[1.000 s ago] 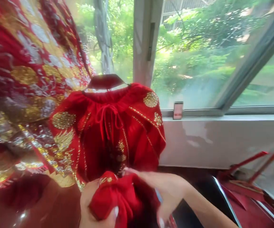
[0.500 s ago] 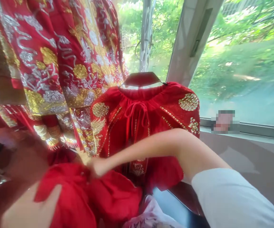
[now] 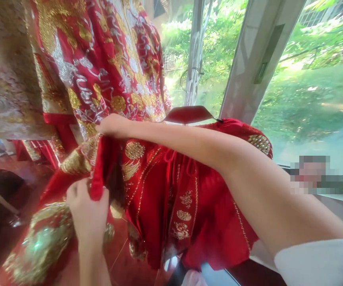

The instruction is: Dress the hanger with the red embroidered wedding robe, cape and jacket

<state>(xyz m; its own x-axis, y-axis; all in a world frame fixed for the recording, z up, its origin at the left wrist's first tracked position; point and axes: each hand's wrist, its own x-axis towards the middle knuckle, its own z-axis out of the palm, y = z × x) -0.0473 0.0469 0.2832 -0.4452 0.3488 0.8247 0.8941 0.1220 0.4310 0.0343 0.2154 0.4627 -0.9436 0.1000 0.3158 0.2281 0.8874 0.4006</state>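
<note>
A red jacket thickly embroidered in gold and silver (image 3: pixel 130 75) hangs beside a large glass window with pale framing (image 3: pixel 249 51); leafy green trees (image 3: pixel 302 51) show outside. A beige-gold patterned garment (image 3: pixel 7 91) hangs far left, above a glossy reddish tiled floor (image 3: pixel 118 260). A pixelated object (image 3: pixel 311 174) sits at the sill.

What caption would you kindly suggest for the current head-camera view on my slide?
Left hand and right hand hold red cloth beside a gold-trimmed red garment on a hanger.
</note>
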